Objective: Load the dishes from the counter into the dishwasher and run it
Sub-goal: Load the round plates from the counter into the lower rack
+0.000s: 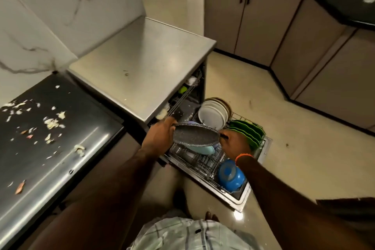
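— Saw the pan? Dark, speckled, flat, held level above the pulled-out lower rack of the dishwasher.

— Gripped how?

— Left hand curled round the left rim; right hand closed on the black handle at the right (orange band at that wrist).

— And in the rack?

— White plates standing on edge at the far end, green plates to their right, a blue bowl at the near right corner, a pale teal dish just under the pan.

— Worktop?

— Dark, left of the dishwasher, scattered with food scraps.
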{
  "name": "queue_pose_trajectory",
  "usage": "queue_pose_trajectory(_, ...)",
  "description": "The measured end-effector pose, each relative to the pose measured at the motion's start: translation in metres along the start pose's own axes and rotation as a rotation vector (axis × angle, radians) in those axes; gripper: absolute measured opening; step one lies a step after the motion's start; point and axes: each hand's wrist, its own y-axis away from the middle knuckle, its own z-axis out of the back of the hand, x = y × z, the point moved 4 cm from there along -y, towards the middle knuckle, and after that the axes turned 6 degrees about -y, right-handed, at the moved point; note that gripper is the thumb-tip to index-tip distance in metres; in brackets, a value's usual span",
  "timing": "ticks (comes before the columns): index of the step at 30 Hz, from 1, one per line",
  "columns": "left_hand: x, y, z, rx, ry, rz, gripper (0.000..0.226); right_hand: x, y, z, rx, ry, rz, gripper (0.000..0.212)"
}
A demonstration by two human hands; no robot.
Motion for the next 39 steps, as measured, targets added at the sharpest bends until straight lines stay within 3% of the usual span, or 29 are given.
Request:
queue_pose_trajectory(9, -0.027, -0.096, -0.052, 0.117, 0.015, -0.147, 0.014, -0.056, -0.041, 0.014, -0.002, 0.037, -0.151, 0.031)
queue_pose_trajectory(17, -0.010, -0.195, -0.118, 0.297, 0.059, -0.246, 0.017, -0.093, -0.107, -0.011, 0.001, 0.047, -0.295, 0.034)
queue_pose_trajectory(26, 0.020, -0.254, -0.220, 0.300, 0.265, -0.088, 0.026, -0.145, -0.174, -0.063, -0.032, -0.004, -0.356, 0.032)
queue_pose_trajectory(32, 0.041, -0.299, -0.296, 0.217, 0.273, -0.106, 0.020, -0.209, -0.236, -0.098, -0.050, -0.047, -0.406, 0.034)
queue_pose_trajectory(39, 0.066, -0.335, -0.389, 0.349, 0.278, -0.034, 0.014, -0.286, -0.285, -0.154, -0.020, -0.019, -0.444, 0.039)
